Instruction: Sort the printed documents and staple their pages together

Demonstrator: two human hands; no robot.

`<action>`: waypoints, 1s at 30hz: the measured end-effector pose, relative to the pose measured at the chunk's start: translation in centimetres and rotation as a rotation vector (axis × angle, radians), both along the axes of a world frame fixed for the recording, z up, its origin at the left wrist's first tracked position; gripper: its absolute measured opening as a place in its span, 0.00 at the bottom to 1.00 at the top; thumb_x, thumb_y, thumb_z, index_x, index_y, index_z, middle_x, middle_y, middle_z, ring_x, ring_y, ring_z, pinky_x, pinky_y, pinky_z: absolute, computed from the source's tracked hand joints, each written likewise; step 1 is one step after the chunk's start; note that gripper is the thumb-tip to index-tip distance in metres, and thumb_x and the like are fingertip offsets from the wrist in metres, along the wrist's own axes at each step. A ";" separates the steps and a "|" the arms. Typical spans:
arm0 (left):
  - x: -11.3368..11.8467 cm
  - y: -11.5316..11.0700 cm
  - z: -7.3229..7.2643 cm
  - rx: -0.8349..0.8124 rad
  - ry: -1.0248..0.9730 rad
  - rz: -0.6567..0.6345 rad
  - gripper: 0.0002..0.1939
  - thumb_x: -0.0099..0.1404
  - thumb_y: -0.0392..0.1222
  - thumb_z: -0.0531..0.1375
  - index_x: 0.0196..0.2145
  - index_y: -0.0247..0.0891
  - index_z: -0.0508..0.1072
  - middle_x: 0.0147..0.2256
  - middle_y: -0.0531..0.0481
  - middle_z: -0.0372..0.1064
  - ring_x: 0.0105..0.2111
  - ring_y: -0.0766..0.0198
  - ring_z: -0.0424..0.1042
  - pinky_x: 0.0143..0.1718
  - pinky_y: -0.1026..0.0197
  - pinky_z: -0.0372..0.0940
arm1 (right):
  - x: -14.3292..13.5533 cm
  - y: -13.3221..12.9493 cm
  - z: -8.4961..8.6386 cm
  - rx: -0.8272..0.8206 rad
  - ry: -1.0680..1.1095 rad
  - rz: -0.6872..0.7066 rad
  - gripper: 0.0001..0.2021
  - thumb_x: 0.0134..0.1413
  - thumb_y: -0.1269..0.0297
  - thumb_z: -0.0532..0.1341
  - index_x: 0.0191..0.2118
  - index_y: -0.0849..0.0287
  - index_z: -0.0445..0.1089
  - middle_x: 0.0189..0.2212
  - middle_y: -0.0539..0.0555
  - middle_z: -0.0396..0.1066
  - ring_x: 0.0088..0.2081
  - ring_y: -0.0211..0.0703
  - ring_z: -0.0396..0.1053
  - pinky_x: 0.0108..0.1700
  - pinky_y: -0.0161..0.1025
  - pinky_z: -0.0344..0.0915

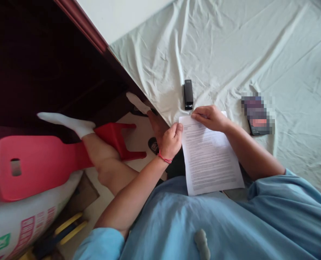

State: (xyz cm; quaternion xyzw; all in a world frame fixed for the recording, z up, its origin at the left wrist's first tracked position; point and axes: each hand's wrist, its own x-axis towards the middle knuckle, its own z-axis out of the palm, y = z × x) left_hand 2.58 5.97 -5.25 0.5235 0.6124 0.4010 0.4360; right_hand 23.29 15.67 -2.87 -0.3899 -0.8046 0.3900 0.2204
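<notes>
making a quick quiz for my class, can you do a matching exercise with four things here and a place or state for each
1. stapler
2. printed sheet
3. bracelet
4. plastic chair

A. around the left wrist
B. held by the left hand and right hand
C. red, at the far left of the picture
D. black, on the pale cloth

Pairs: 1-D, 2-B, 3-A, 4-C
</notes>
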 end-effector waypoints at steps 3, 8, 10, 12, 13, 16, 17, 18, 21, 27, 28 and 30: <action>1.2 -0.8 0.2 -0.014 -0.108 0.025 0.22 0.78 0.62 0.56 0.40 0.40 0.75 0.37 0.44 0.77 0.41 0.57 0.75 0.46 0.57 0.69 | 0.1 -0.1 0.4 0.036 0.061 0.033 0.17 0.72 0.54 0.58 0.34 0.59 0.72 0.27 0.49 0.68 0.30 0.37 0.62 0.36 0.39 0.59; 2.5 -1.3 0.1 -0.148 -0.372 -0.001 0.32 0.71 0.73 0.58 0.36 0.38 0.77 0.33 0.45 0.77 0.37 0.58 0.76 0.41 0.58 0.70 | -0.3 -0.4 1.2 0.126 0.070 0.066 0.16 0.73 0.56 0.58 0.35 0.59 0.74 0.29 0.51 0.71 0.31 0.39 0.66 0.37 0.39 0.61; 2.5 -1.2 0.0 -0.193 -0.419 -0.042 0.35 0.68 0.75 0.59 0.30 0.37 0.74 0.28 0.48 0.74 0.31 0.62 0.72 0.35 0.59 0.66 | -0.7 -0.8 1.5 0.193 0.048 0.053 0.14 0.74 0.58 0.56 0.42 0.58 0.76 0.36 0.56 0.76 0.37 0.43 0.72 0.41 0.41 0.64; 2.4 -1.1 -0.1 -0.216 -0.438 -0.055 0.36 0.67 0.76 0.59 0.27 0.37 0.71 0.25 0.50 0.70 0.27 0.65 0.67 0.30 0.61 0.62 | -1.1 -1.2 1.8 0.259 0.003 0.056 0.15 0.75 0.60 0.54 0.48 0.57 0.78 0.42 0.60 0.78 0.44 0.49 0.75 0.47 0.46 0.65; 2.3 -1.1 -0.1 -0.221 -0.440 -0.051 0.36 0.66 0.77 0.59 0.26 0.37 0.70 0.24 0.51 0.68 0.26 0.66 0.64 0.29 0.61 0.59 | -1.3 -1.4 1.8 0.281 -0.022 0.067 0.16 0.75 0.60 0.53 0.50 0.57 0.78 0.43 0.60 0.79 0.45 0.50 0.75 0.49 0.47 0.65; 2.3 -1.1 0.0 -0.223 -0.433 -0.050 0.37 0.65 0.78 0.59 0.24 0.38 0.66 0.22 0.53 0.62 0.24 0.68 0.58 0.26 0.62 0.54 | -1.7 -1.8 1.9 0.307 -0.066 0.080 0.17 0.76 0.59 0.53 0.50 0.56 0.79 0.40 0.59 0.79 0.43 0.51 0.76 0.49 0.49 0.64; 2.3 -1.1 0.0 -0.219 -0.430 -0.051 0.37 0.65 0.78 0.59 0.24 0.38 0.66 0.22 0.53 0.61 0.24 0.69 0.57 0.26 0.62 0.53 | -1.8 -1.9 1.9 0.312 -0.069 0.070 0.17 0.76 0.59 0.53 0.49 0.56 0.79 0.39 0.59 0.79 0.43 0.51 0.76 0.49 0.49 0.64; 2.3 -1.1 0.0 -0.216 -0.429 -0.055 0.37 0.65 0.78 0.59 0.24 0.38 0.65 0.22 0.53 0.60 0.24 0.69 0.56 0.26 0.62 0.52 | -1.8 -2.0 1.9 0.316 -0.069 0.058 0.17 0.76 0.59 0.53 0.49 0.57 0.79 0.40 0.59 0.79 0.43 0.51 0.76 0.49 0.48 0.64; 2.3 -1.1 0.0 -0.216 -0.441 -0.081 0.37 0.64 0.78 0.60 0.25 0.38 0.65 0.22 0.54 0.59 0.24 0.69 0.55 0.26 0.62 0.51 | -2.0 -2.2 1.8 0.290 -0.039 0.043 0.17 0.75 0.59 0.53 0.48 0.57 0.79 0.40 0.60 0.80 0.42 0.49 0.75 0.48 0.48 0.65; 2.5 -1.2 -0.1 -0.190 -0.374 -0.072 0.38 0.64 0.79 0.59 0.22 0.38 0.63 0.22 0.53 0.58 0.24 0.68 0.56 0.25 0.62 0.53 | -1.4 -2.5 1.4 0.145 -0.034 -0.005 0.16 0.74 0.56 0.55 0.42 0.58 0.78 0.38 0.57 0.79 0.40 0.46 0.74 0.49 0.45 0.66; 2.5 -1.2 -0.1 -0.201 -0.379 -0.078 0.38 0.65 0.78 0.59 0.23 0.38 0.65 0.22 0.52 0.61 0.25 0.67 0.58 0.27 0.62 0.56 | -1.0 -2.4 1.2 0.106 -0.040 -0.020 0.16 0.73 0.55 0.55 0.40 0.58 0.77 0.36 0.56 0.78 0.38 0.45 0.73 0.47 0.44 0.65; 2.5 -0.9 -0.1 -0.230 -0.398 -0.083 0.36 0.68 0.75 0.59 0.24 0.37 0.69 0.24 0.51 0.65 0.27 0.65 0.62 0.30 0.61 0.61 | -0.3 -2.2 0.7 0.011 -0.036 -0.052 0.17 0.72 0.53 0.56 0.37 0.58 0.75 0.33 0.54 0.75 0.34 0.42 0.70 0.42 0.42 0.64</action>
